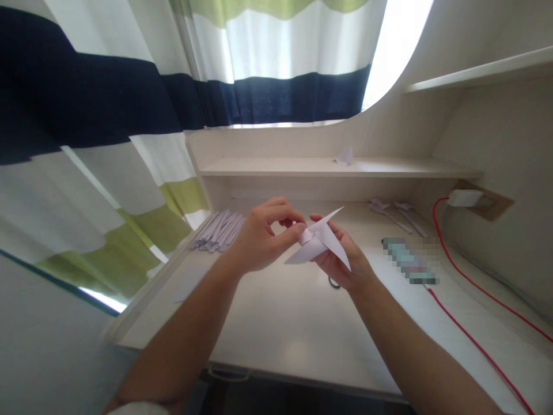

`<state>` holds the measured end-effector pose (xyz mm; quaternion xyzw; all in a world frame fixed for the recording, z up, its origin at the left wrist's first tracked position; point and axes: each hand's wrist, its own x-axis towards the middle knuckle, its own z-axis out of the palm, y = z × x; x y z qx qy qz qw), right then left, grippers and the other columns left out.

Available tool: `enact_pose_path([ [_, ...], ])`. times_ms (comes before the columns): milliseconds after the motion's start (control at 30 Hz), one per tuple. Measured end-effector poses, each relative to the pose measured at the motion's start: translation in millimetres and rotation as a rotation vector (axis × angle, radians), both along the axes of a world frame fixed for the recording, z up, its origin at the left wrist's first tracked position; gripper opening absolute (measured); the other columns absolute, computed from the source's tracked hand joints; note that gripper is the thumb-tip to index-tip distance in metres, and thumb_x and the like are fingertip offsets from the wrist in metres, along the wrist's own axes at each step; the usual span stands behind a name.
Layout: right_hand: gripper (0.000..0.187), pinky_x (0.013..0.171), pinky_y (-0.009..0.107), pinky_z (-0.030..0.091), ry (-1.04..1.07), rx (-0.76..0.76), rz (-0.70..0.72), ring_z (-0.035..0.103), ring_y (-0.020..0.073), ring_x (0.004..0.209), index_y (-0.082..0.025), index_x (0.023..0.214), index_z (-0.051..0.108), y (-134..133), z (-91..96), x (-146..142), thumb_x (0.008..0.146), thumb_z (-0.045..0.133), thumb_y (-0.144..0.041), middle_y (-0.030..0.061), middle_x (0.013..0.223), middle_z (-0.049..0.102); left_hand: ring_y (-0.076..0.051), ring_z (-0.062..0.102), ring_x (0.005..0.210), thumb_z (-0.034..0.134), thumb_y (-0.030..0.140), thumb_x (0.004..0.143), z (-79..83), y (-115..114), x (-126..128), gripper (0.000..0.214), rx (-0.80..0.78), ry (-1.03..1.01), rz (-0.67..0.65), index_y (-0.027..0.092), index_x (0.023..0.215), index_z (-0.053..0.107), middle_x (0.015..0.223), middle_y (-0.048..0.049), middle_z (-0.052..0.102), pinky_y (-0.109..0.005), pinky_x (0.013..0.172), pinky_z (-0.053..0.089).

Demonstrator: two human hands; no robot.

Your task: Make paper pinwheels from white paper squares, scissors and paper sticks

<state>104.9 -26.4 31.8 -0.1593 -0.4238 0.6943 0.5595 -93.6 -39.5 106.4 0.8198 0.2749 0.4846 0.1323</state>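
Both my hands hold a white folded paper figure (pixel 322 242) with pointed wings, above the pale desk (pixel 294 323). My left hand (pixel 259 239) pinches the middle of the figure from the left with thumb and fingers closed. My right hand (pixel 341 262) cups it from below and behind, fingers curled round one wing. A dark ring-shaped handle (pixel 333 283) shows just under my right hand.
A pile of folded white paper strips (pixel 218 230) lies at the desk's back left. Two paper pieces (pixel 395 213) lie at the back right, a small folded paper (pixel 344 155) on the shelf. A red cable (pixel 470 276) runs from a wall plug (pixel 464 197). A striped curtain (pixel 108 115) hangs on the left.
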Motion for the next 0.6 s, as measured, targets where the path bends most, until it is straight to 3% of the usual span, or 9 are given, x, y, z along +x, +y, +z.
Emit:
enact_pose_path([
  [100, 0.053, 0.059, 0.029, 0.060, -0.023, -0.007, -0.041, 0.067, 0.0162, 0.065, -0.026, 0.114, 0.076, -5.2, -7.4, 6.3, 0.068, 0.097, -0.041, 0.0009, 0.085, 0.075, -0.016, 0.064, 0.080, 0.070, 0.026, 0.095, -14.4, 17.5, -13.5, 0.012, -0.025, -0.035, 0.135, 0.021, 0.091, 0.080, 0.087, -0.0013, 0.073, -0.030, 0.078, 0.051],
  [167, 0.052, 0.058, 0.029, 0.059, -0.051, 0.013, -0.073, 0.066, 0.0165, 0.064, -0.027, 0.114, 0.076, -5.8, -13.4, 10.9, 0.069, 0.096, -0.042, 0.0005, 0.082, 0.073, -0.018, 0.068, 0.087, 0.071, 0.033, 0.094, -28.9, 42.7, -35.2, 0.015, -0.161, 0.031, 0.449, 0.021, 0.094, 0.080, 0.094, -0.0020, 0.077, -0.031, 0.084, 0.054],
  [300, 0.049, 0.057, 0.030, 0.059, -0.070, -0.005, -0.126, 0.065, 0.0170, 0.063, -0.028, 0.114, 0.076, -3.4, -24.8, 18.1, 0.071, 0.094, -0.041, 0.0002, 0.080, 0.072, -0.025, 0.072, 0.099, 0.068, 0.028, 0.098, -61.8, 98.6, -104.0, 0.021, -0.406, 0.128, 0.828, 0.012, 0.109, 0.078, 0.105, -0.0098, 0.078, -0.038, 0.092, 0.058],
  [367, 0.051, 0.058, 0.029, 0.059, -0.043, -0.050, -0.127, 0.065, 0.0160, 0.062, -0.027, 0.113, 0.077, -2.6, -29.1, 20.1, 0.067, 0.097, -0.038, -0.0002, 0.080, 0.072, -0.025, 0.071, 0.110, 0.069, 0.037, 0.102, -78.0, 116.4, -137.7, 0.034, -0.533, 0.206, 0.978, 0.015, 0.128, 0.068, 0.128, -0.0112, 0.070, -0.047, 0.095, 0.061],
  [467, 0.054, 0.057, 0.026, 0.059, -0.016, -0.113, -0.112, 0.066, 0.0150, 0.062, -0.026, 0.112, 0.078, -3.4, -33.8, 21.2, 0.062, 0.100, -0.033, -0.0002, 0.080, 0.073, -0.028, 0.069, 0.116, 0.069, 0.038, 0.102, -100.5, 129.9, -170.1, 0.041, -0.660, 0.332, 1.106, 0.017, 0.136, 0.064, 0.136, -0.0125, 0.066, -0.049, 0.097, 0.061],
  [600, 0.056, 0.054, 0.027, 0.059, -0.022, -0.120, -0.096, 0.066, 0.0159, 0.060, -0.027, 0.114, 0.078, -5.1, -39.1, 20.8, 0.063, 0.100, -0.035, 0.0002, 0.078, 0.074, -0.027, 0.069, 0.116, 0.069, 0.038, 0.102, -123.4, 144.8, -181.4, 0.040, -0.701, 0.497, 1.182, 0.018, 0.136, 0.064, 0.137, -0.0127, 0.066, -0.049, 0.097, 0.061],
])
